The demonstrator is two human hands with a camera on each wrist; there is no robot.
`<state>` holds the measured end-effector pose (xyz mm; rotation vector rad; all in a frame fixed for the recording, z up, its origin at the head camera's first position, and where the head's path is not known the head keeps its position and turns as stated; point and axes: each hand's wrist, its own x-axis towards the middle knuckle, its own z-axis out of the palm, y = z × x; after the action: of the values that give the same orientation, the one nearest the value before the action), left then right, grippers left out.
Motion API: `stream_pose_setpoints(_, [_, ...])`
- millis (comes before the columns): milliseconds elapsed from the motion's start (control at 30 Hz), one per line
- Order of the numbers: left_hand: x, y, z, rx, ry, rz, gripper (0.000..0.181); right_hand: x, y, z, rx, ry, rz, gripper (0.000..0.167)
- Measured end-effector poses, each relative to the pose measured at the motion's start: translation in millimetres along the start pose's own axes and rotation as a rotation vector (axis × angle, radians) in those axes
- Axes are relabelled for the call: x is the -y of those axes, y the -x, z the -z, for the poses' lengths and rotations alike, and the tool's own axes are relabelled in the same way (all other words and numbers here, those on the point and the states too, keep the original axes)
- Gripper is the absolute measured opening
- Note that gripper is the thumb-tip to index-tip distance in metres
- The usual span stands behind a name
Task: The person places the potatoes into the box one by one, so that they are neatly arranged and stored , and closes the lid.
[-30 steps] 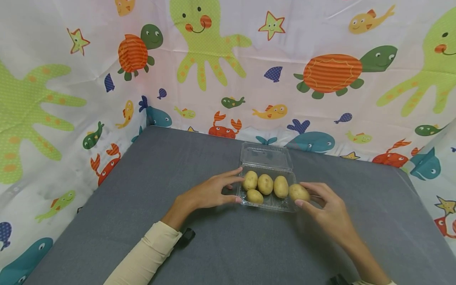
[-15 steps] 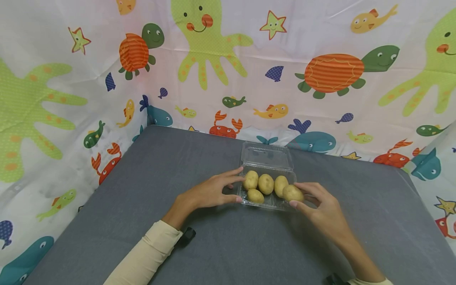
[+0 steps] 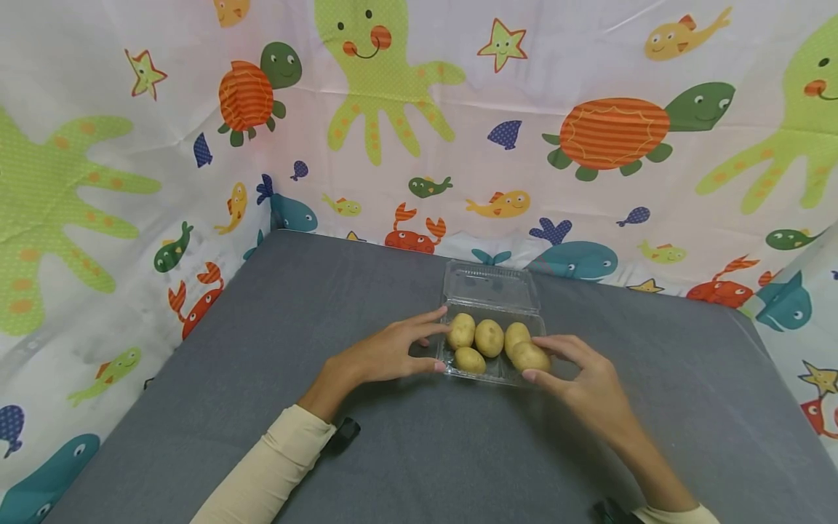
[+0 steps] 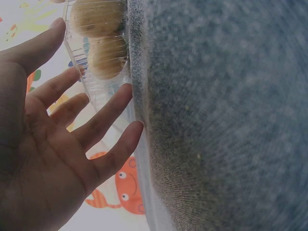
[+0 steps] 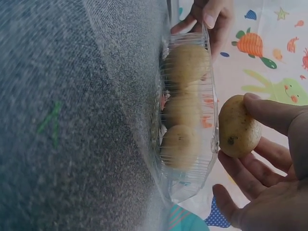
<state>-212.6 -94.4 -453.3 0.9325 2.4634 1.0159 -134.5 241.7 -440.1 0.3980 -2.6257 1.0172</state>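
A clear plastic clamshell container (image 3: 495,373) stands with its lid (image 3: 491,285) folded back. Inside lie several potatoes (image 3: 489,338), two stacked front to back at the left end. My left hand (image 3: 386,351) rests against the container's left side, thumb and fingers spread and fairly straight along its rim. In the left wrist view, the thumb (image 4: 57,30) touches that rim. Over the container's right end, my right hand (image 3: 589,382) pinches another potato (image 5: 239,126) between thumb and fingers. In the right wrist view, this potato sits at rim height, above the others.
A grey cloth-covered table (image 3: 419,451) lies under the container. Behind and at both sides hangs a white curtain (image 3: 452,87) printed with sea animals. Dark wrist straps (image 3: 343,434) show at the cuffs.
My right hand has moved left with its potato, from beside the container's right edge to over its right end. The left hand and the other potatoes stay in place.
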Motion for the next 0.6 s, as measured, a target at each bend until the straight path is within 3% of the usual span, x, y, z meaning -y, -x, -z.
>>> stream_pose_setpoints(600, [0.3, -0.2, -0.1, -0.002, 0.002, 0.002, 0.072, 0.6, -4.2, -9.6, 0.025, -0.029, 0.019, 0.048])
